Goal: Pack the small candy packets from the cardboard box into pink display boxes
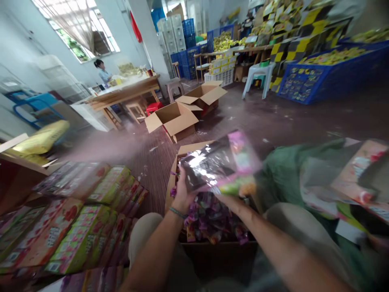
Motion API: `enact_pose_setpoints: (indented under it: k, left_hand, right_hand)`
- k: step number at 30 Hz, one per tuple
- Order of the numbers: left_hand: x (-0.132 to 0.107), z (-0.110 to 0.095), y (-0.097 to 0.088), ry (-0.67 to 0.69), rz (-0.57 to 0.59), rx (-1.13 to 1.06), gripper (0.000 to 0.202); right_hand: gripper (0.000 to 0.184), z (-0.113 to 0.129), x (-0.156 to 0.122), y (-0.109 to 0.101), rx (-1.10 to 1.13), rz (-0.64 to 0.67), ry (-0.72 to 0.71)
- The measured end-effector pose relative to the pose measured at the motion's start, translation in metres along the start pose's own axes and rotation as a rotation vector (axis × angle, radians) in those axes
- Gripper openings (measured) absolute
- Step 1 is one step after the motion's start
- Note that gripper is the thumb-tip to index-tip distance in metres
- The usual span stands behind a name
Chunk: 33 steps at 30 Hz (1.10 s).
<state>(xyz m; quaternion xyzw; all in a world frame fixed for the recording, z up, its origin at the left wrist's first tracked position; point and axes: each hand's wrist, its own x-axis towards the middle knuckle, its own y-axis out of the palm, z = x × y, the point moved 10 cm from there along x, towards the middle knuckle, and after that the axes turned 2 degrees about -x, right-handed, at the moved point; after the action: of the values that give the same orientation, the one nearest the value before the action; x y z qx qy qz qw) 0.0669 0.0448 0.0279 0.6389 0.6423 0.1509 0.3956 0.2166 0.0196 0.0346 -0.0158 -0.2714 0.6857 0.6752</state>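
A flat printed box (209, 160) is held tilted in front of me, with a dark glossy face and pink-purple and green printed sides; motion blurs it. My left hand (184, 187) grips its left end, thumb along the near edge. Under the lower right edge is my right hand (224, 198), closed on the box, its fingers mostly hidden. Directly below, between my knees, stands an open carton (170, 194) filled with small purple-wrapped sweets (209, 221). Both hands are above these sweets.
Stacked printed boxes (75, 231) in pink, green and purple lie at left. Two open cartons (179, 121) stand ahead on the floor. Green cloth (285, 170) and flattened printed boxes (361, 174) are at right. Blue crates (300, 83) stand farther back; a person (103, 73) sits at a table.
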Motion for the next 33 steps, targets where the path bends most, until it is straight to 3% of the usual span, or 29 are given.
enact_pose_setpoints:
  k: [3, 5, 6, 8, 9, 11, 14, 16, 21, 26, 29, 33]
  left_hand:
    - [0.004, -0.060, -0.023, 0.267, -0.115, -0.075, 0.063]
    - [0.003, -0.094, -0.040, 0.397, -0.156, -0.110, 0.066]
    - [0.002, -0.106, -0.049, 0.434, -0.175, -0.117, 0.068]
    - [-0.001, -0.117, -0.066, 0.453, -0.215, -0.119, 0.069]
    - [-0.002, -0.119, -0.074, 0.447, -0.238, -0.119, 0.068]
    - [-0.006, -0.119, -0.089, 0.425, -0.290, -0.131, 0.066]
    - [-0.015, -0.119, -0.105, 0.394, -0.379, -0.154, 0.063]
    - [-0.024, -0.126, -0.112, 0.393, -0.423, -0.147, 0.062]
    - [-0.050, -0.152, -0.131, 0.443, -0.523, -0.080, 0.064]
    - [-0.053, -0.159, -0.146, 0.450, -0.539, -0.123, 0.064]
    - [-0.045, -0.148, -0.145, 0.414, -0.521, -0.177, 0.065]
    - [-0.039, -0.132, -0.139, 0.365, -0.521, -0.160, 0.057]
  right_hand:
    - [0.050, 0.001, 0.014, -0.025, -0.281, -0.143, -0.007]
    - [0.048, -0.004, 0.025, -0.028, -0.473, -0.157, 0.006]
    - [0.053, -0.010, 0.030, -0.022, -0.570, -0.116, 0.026]
    - [0.075, -0.033, 0.034, 0.006, -0.691, 0.092, 0.125]
    - [0.085, -0.047, 0.031, 0.025, -0.727, 0.226, 0.185]
    - [0.086, -0.064, 0.019, 0.062, -0.781, 0.443, 0.244]
    - [0.079, -0.060, 0.005, 0.102, -0.835, 0.551, 0.126]
    - [0.078, -0.053, -0.007, 0.116, -0.841, 0.579, 0.038]
    - [0.073, -0.054, -0.050, 0.119, -0.820, 0.645, -0.027]
    - [0.070, -0.086, -0.080, 0.110, -0.851, 0.591, 0.051]
    - [0.070, -0.106, -0.076, 0.115, -0.879, 0.593, 0.100]
    - [0.072, -0.106, -0.051, 0.116, -0.852, 0.595, 0.094]
